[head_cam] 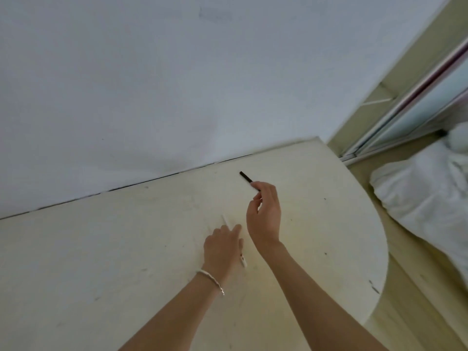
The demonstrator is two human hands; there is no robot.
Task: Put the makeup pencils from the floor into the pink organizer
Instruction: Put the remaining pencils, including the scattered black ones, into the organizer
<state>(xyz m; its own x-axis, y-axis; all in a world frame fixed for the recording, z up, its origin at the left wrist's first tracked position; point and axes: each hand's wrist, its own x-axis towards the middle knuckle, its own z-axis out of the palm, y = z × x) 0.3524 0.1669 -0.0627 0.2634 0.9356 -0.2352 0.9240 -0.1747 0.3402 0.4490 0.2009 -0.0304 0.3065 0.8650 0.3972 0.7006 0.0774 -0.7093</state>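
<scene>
My right hand [266,211] pinches one end of a black makeup pencil [247,178] between thumb and fingertips, above the cream table top [101,262] near the wall. My left hand [224,245], with a bracelet at the wrist, grips a white pencil [225,220]; its tip sticks out past the fingers and its other end shows below the palm. The pink organizer is not in view.
A white wall [177,84] runs along the back of the table. The table's rounded edge [382,249] drops off at the right. Beyond it lie white bedding [425,188] on the floor and a sliding door frame [405,102].
</scene>
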